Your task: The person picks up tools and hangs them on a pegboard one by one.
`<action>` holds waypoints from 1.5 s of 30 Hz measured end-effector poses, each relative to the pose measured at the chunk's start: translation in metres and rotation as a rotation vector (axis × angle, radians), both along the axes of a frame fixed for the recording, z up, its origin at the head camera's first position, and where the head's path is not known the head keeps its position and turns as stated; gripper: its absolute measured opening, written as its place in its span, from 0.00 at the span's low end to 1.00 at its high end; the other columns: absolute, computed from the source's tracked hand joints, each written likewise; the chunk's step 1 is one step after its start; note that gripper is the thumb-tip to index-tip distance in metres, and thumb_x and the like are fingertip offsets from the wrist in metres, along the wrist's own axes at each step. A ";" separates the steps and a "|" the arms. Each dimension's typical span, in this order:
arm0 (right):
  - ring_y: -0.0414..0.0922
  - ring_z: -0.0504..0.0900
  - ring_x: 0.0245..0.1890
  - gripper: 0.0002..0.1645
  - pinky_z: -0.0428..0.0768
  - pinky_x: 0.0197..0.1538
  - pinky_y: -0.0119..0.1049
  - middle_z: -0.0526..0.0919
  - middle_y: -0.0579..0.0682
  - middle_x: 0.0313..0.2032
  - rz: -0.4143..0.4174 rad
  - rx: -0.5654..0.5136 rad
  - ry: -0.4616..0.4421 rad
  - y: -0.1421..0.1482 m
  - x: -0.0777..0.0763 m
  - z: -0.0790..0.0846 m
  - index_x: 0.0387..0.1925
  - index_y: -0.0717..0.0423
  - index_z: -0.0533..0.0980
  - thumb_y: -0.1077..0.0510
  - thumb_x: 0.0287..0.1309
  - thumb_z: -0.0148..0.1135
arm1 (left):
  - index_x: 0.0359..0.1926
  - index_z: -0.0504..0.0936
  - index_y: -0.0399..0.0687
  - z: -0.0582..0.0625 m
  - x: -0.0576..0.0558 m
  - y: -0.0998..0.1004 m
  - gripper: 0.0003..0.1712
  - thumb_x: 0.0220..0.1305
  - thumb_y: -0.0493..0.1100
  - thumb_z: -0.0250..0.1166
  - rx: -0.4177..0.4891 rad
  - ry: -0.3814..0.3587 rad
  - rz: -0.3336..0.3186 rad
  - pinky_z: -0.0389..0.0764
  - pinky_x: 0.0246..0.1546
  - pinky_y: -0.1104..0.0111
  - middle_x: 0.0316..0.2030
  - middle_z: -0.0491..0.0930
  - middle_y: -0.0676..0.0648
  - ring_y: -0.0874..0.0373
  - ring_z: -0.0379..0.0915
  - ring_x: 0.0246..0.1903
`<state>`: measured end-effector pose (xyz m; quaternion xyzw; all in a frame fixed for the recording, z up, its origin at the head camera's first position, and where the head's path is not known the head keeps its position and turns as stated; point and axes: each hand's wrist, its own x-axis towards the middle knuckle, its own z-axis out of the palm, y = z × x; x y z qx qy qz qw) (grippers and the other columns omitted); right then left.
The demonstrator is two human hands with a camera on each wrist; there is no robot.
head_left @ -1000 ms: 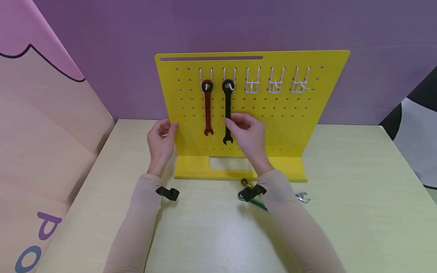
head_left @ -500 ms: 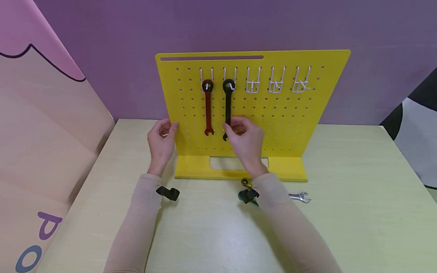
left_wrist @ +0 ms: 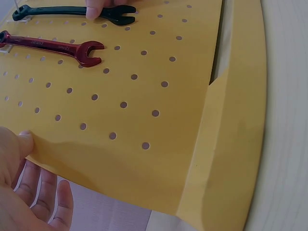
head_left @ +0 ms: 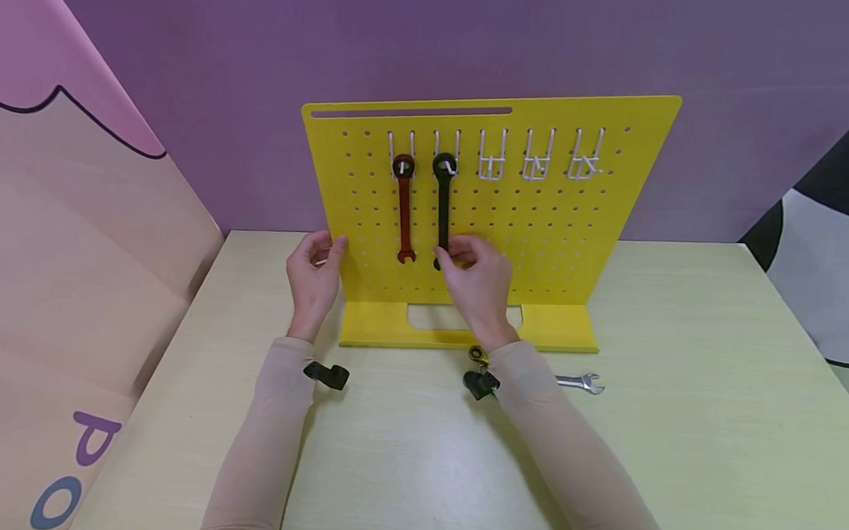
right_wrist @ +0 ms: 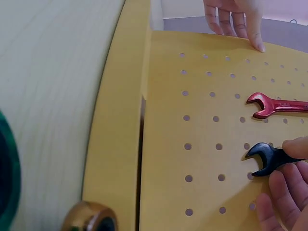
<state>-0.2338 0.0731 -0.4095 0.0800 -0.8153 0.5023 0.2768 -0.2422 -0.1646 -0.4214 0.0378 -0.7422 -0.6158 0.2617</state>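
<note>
A yellow pegboard (head_left: 526,246) stands upright on the table. My left hand (head_left: 313,279) holds its left edge, thumb on the front face and fingers behind the edge. A black combination wrench (head_left: 444,202) hangs by its ring end from the second white hook. My right hand (head_left: 480,280) pinches the lower part of this wrench between thumb and fingers, close to the open jaw, as the right wrist view shows. To its left a red combination wrench (head_left: 404,208) hangs from the first hook, untouched.
Three white hooks to the right carry nothing, the nearest being one hook (head_left: 491,156). Below the board, partly behind my right wrist, lie a silver wrench (head_left: 582,382) and a gold wrench end (head_left: 477,354). A green ring end (right_wrist: 7,168) shows in the right wrist view.
My right hand has slid down the black wrench toward its open end, and the wrench's lower end has shifted slightly upward and left. My left hand stays on the board's edge.
</note>
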 end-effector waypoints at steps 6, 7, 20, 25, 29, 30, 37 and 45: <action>0.52 0.90 0.35 0.13 0.82 0.38 0.40 0.92 0.56 0.38 -0.016 0.035 0.032 0.001 0.002 -0.003 0.43 0.61 0.88 0.54 0.64 0.76 | 0.53 0.85 0.34 -0.001 0.000 0.000 0.18 0.74 0.45 0.71 -0.005 -0.005 -0.009 0.79 0.45 0.77 0.44 0.85 0.38 0.63 0.78 0.40; 0.52 0.90 0.35 0.13 0.82 0.38 0.41 0.92 0.55 0.38 -0.021 0.042 0.030 0.001 0.002 -0.004 0.43 0.60 0.88 0.54 0.64 0.76 | 0.53 0.85 0.35 -0.001 0.000 0.000 0.18 0.74 0.45 0.71 -0.008 -0.006 -0.008 0.79 0.45 0.77 0.45 0.85 0.38 0.63 0.78 0.40; 0.52 0.89 0.32 0.14 0.81 0.36 0.41 0.92 0.54 0.36 -0.036 0.035 -0.028 0.002 0.005 -0.007 0.40 0.58 0.89 0.50 0.65 0.75 | 0.53 0.85 0.35 0.000 0.001 0.000 0.18 0.74 0.46 0.71 -0.005 -0.012 -0.005 0.79 0.45 0.75 0.45 0.84 0.39 0.60 0.79 0.42; 0.51 0.88 0.32 0.14 0.80 0.35 0.37 0.93 0.53 0.37 -0.030 0.033 -0.048 0.003 0.005 -0.009 0.40 0.58 0.89 0.50 0.66 0.75 | 0.53 0.85 0.35 -0.001 0.001 0.000 0.18 0.74 0.46 0.70 -0.007 -0.011 -0.007 0.79 0.46 0.74 0.45 0.84 0.39 0.59 0.79 0.42; 0.50 0.88 0.32 0.13 0.79 0.35 0.34 0.93 0.53 0.38 -0.006 0.011 -0.073 0.006 0.008 -0.009 0.41 0.58 0.88 0.51 0.66 0.74 | 0.53 0.85 0.35 -0.001 0.000 -0.001 0.17 0.74 0.45 0.71 -0.006 -0.010 -0.009 0.79 0.46 0.75 0.44 0.84 0.40 0.60 0.78 0.42; 0.50 0.88 0.32 0.13 0.80 0.35 0.34 0.93 0.54 0.39 0.001 0.003 -0.082 0.007 0.009 -0.008 0.41 0.58 0.88 0.51 0.66 0.74 | 0.53 0.85 0.35 -0.001 0.000 0.000 0.17 0.74 0.45 0.71 -0.006 -0.010 -0.009 0.79 0.46 0.75 0.44 0.83 0.41 0.61 0.78 0.42; 0.48 0.87 0.34 0.13 0.80 0.35 0.32 0.92 0.51 0.40 0.033 -0.034 -0.194 0.016 0.012 -0.008 0.44 0.54 0.88 0.50 0.66 0.73 | 0.53 0.85 0.35 -0.001 0.000 0.000 0.18 0.74 0.46 0.70 -0.007 -0.013 -0.005 0.79 0.46 0.75 0.44 0.83 0.42 0.61 0.78 0.42; 0.50 0.86 0.34 0.14 0.80 0.37 0.37 0.92 0.53 0.41 0.075 0.017 -0.309 0.026 0.017 -0.006 0.45 0.55 0.88 0.49 0.67 0.72 | 0.54 0.85 0.36 0.000 0.001 0.000 0.18 0.74 0.46 0.70 -0.011 -0.027 0.001 0.79 0.47 0.74 0.46 0.84 0.40 0.60 0.78 0.43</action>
